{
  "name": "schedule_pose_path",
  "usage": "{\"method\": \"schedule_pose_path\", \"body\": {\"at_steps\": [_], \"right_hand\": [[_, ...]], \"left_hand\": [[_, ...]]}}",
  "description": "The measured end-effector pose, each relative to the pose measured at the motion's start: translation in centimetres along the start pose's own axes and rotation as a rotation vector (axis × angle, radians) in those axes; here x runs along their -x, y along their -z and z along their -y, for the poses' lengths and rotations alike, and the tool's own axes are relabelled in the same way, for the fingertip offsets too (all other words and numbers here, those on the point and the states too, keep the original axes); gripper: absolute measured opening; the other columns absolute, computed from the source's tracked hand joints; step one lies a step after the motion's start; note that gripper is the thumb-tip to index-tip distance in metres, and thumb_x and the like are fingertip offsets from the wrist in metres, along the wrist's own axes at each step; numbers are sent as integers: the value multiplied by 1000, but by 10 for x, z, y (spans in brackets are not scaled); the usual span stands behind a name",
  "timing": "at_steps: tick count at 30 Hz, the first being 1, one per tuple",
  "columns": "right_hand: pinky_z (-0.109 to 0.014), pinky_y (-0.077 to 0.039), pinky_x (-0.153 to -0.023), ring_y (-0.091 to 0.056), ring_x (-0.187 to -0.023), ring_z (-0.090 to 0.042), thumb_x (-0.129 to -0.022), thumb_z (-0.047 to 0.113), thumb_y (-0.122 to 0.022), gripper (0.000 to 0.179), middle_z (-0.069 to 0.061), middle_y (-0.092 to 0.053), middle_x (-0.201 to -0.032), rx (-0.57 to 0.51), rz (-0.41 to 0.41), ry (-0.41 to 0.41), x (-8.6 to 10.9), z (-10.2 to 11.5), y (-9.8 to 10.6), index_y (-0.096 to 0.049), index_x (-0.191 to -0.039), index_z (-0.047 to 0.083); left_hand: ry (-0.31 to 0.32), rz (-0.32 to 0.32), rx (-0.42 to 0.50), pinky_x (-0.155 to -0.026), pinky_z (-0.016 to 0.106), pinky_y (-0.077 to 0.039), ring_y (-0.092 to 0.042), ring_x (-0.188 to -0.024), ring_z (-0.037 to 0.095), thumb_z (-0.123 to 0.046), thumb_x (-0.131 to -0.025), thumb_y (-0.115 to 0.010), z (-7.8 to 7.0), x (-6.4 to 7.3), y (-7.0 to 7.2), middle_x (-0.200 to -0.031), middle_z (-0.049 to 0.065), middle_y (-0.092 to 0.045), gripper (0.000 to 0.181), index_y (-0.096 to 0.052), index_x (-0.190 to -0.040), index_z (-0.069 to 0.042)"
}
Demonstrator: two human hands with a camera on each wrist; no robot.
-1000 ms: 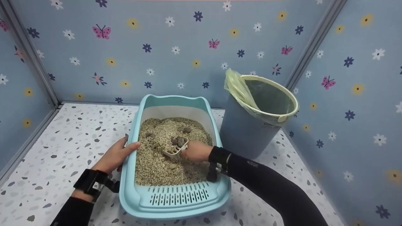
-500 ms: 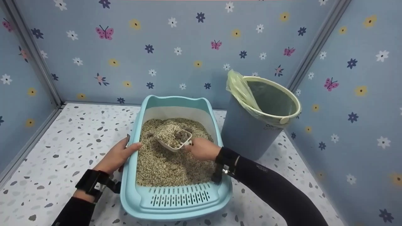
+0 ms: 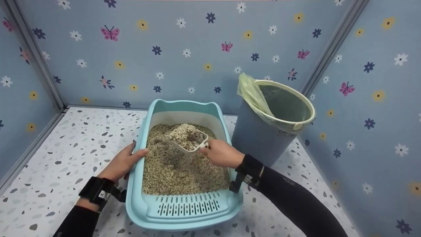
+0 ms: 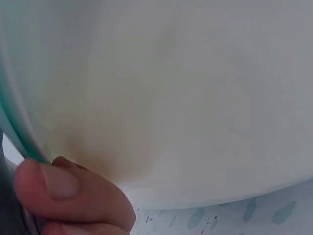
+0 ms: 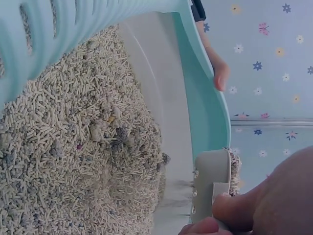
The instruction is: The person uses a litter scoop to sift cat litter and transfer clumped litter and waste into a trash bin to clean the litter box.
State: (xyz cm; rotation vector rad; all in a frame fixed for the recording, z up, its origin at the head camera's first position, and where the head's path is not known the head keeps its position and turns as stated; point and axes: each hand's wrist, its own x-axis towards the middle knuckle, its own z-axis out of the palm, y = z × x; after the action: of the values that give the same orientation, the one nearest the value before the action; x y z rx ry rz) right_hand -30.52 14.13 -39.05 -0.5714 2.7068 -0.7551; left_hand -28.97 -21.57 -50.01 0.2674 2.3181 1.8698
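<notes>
A light-blue litter box [image 3: 184, 222] holds a bed of pale pellet litter [image 3: 171, 181]. My right hand [image 3: 223, 153] grips the short handle of a white litter scoop [image 5: 208, 171], raised over the litter. Heaped in the scoop are pellets [image 3: 184, 131] with a darker clump [image 3: 196, 136] near the handle end. Blurred streaks of falling litter show beneath it in the right wrist view. My left hand [image 3: 120, 163] holds the box's left rim, thumb on top and fingers outside. Its curled fingers [image 4: 73, 191] show under the rim against the box's pale outer wall [image 4: 205, 112].
Close to the box's right side stands a tall blue-grey trash bin [image 3: 253, 144], open at the top, with a pale-green bag [image 3: 253, 93] bunched over its rim. Flower-patterned panels [image 3: 184, 72] enclose the speckled white surface [image 3: 88, 141] behind and at both sides.
My right hand has lifted the scoop out of the litter, moving it up and slightly right with pellets and a clump in it. My left hand keeps its hold on the rim.
</notes>
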Motion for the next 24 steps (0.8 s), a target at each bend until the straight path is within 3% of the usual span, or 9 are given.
{"method": "schedule_pose_path", "body": {"at_steps": [12, 24], "right_hand": [[-35, -43, -62, -43, -63, -15, -119, 35, -53, 31, 4, -44, -75, 16, -55, -4, 22, -9, 13, -60, -95, 16], [-34, -46, -60, -44, -62, -13, -119, 34, -54, 27, 5, -45, -76, 17, -64, 10, 28, -12, 14, -63, -104, 13]], "left_hand": [[-11, 7, -12, -37, 27, -35, -36, -42, 9, -45, -115, -60, 1, 0, 2, -73, 8, -57, 68, -39, -160, 2], [-13, -8, -8, -39, 28, -39, -46, -48, 12, -44, -114, -61, 2, 0, 0, -81, 10, -61, 70, -39, -161, 3]]}}
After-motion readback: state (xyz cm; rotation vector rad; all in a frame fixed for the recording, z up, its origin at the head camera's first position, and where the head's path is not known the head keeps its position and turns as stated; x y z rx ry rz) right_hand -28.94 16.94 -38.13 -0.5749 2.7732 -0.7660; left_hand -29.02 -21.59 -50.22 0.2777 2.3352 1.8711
